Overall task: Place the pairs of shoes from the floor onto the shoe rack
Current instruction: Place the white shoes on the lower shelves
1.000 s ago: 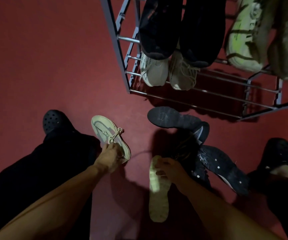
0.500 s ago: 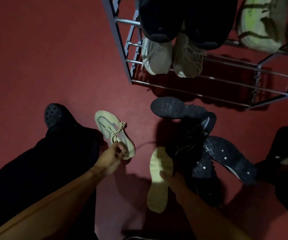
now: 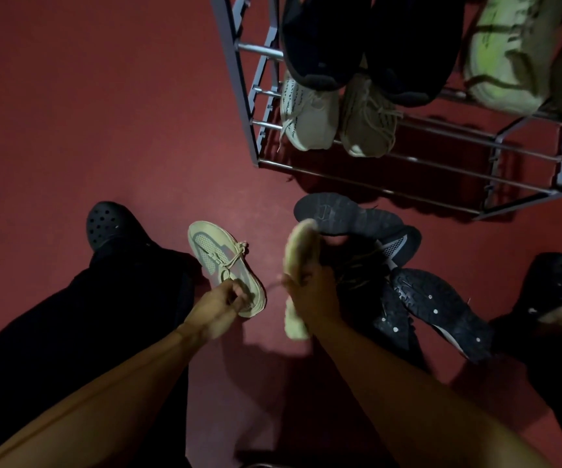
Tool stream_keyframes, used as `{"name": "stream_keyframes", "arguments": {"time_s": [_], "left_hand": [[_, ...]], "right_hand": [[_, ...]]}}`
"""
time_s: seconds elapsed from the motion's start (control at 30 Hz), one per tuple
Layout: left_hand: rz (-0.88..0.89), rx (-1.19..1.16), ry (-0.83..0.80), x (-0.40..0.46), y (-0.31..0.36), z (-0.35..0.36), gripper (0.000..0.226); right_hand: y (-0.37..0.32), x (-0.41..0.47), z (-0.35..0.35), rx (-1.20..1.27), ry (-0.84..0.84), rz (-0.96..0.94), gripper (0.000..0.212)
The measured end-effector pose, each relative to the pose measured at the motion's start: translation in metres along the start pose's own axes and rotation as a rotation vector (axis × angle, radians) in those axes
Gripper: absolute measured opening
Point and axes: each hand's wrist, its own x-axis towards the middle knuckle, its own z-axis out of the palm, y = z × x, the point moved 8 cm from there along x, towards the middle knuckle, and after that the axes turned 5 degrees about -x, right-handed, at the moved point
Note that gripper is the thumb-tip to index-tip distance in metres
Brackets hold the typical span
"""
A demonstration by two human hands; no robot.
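My left hand point(image 3: 218, 304) grips the heel end of a beige laced sneaker point(image 3: 220, 261), its toe pointing away over the red floor. My right hand point(image 3: 313, 292) holds the matching beige sneaker point(image 3: 298, 251) on its side, pale sole showing, blurred by motion. Several dark sneakers point(image 3: 350, 219) lie tumbled on the floor just right of my right hand, one sole-up point(image 3: 438, 307) with white dots. The metal shoe rack point(image 3: 239, 89) stands ahead at upper right.
On the rack sit a cream pair point(image 3: 310, 119), a dark pair point(image 3: 320, 38) above it and a green-beige pair point(image 3: 505, 52) at right. My feet in black clogs point(image 3: 107, 222) flank the shoes. Bare rack bars point(image 3: 448, 153) lie right of the cream pair.
My right hand has closed on the sole-up beige sneaker and lifted it from the floor, toe swinging forward. My left hand keeps its grip on the other one.
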Motion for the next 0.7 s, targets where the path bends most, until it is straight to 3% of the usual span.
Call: {"name": "stream_keyframes", "arguments": {"time_s": [0.1,0.27,0.37,0.47,0.57,0.7], "left_hand": [[-0.042,0.111,0.033,-0.009,0.008,-0.007,0.017],[0.051,0.101,0.122,-0.021,0.026,-0.026,0.019],[0.137,0.157,0.161,-0.027,0.046,-0.036,0.017],[0.215,0.132,0.195,-0.036,0.067,-0.05,0.003],[0.317,0.072,0.194,-0.051,0.099,-0.063,0.012],[0.415,0.049,0.159,-0.065,0.134,-0.073,0.015]], "right_hand": [[-0.015,0.0,0.014,0.004,-0.186,-0.073,0.032],[0.021,-0.026,0.024,0.202,-0.217,0.08,0.021],[0.015,-0.034,0.023,0.291,-0.256,0.052,0.013],[-0.03,-0.036,0.01,0.3,-0.336,-0.135,0.036],[-0.081,-0.037,-0.006,0.202,-0.417,-0.366,0.073],[-0.116,-0.044,-0.018,0.127,-0.482,-0.488,0.079]]}}
